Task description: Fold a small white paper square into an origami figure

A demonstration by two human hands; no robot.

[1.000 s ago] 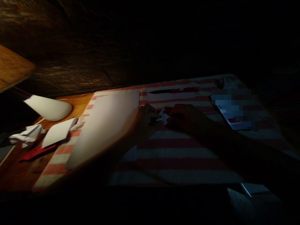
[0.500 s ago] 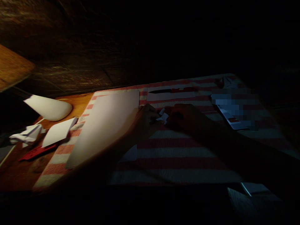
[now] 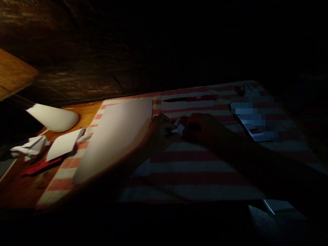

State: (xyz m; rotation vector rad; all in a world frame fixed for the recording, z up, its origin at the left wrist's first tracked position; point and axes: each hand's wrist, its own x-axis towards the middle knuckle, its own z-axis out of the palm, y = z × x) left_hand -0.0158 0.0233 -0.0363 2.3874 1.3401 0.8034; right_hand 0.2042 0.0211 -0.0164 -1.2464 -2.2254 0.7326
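Note:
Between my two hands is a small folded piece of white paper [image 3: 179, 129], pinched from both sides. My left hand [image 3: 161, 127] has its fingers closed on the paper's left side, beside a large white sheet [image 3: 115, 126]. On the right edge of the paper, my right hand [image 3: 198, 125] is closed too, though deep shadow hides most of its fingers. Just beyond the hands lies a knife [image 3: 179, 99] with a dark blade and red handle, resting on a strip of white paper [image 3: 169, 106].
A red-and-white striped cloth [image 3: 194, 177] covers the table. To the right lies a lit, partly blurred-out device [image 3: 256, 135]. At left are a white lamp base [image 3: 55, 118], crumpled paper [image 3: 30, 147], a curled white sheet [image 3: 64, 145] and a red-handled tool [image 3: 42, 166].
The small paper has shifted very slightly between my fingers, and its folded flap sits at a slightly different angle. Everything else looks the same.

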